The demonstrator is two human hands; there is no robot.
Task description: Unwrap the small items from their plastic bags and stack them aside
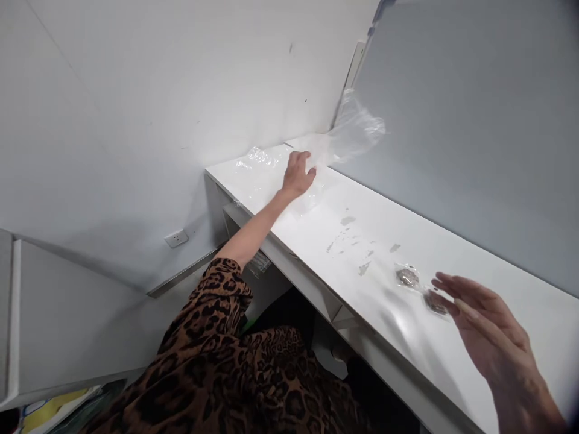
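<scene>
1. Cloth with leopard print point(203, 361) covers the person's body and left upper arm, nearest to the camera.
2. The right hand point(493, 325) is over the near part of the white table point(312, 235). Its grip is spread: the fingers are stretched forward and the thumb stands apart.
3. Just at these fingertips is a small clear packet with brown content point(435, 302), partly hidden by the hand. I cannot tell if they touch.
4. A second packet point(408, 276), also clear and brownish inside, lies on the table just beyond the first one.
5. Further along, grey patches point(348, 220) mark the white surface.
6. The left hand point(296, 175) is over the far end, its grip loosely spread, with fingers bent and a gap before the thumb.
7. Clear plastic film point(257, 175) lies around and beside this hand; contact is not clear.
8. Beyond it, a blurred clear plastic bag point(357, 129) rises before the grey panel point(474, 120).
</scene>
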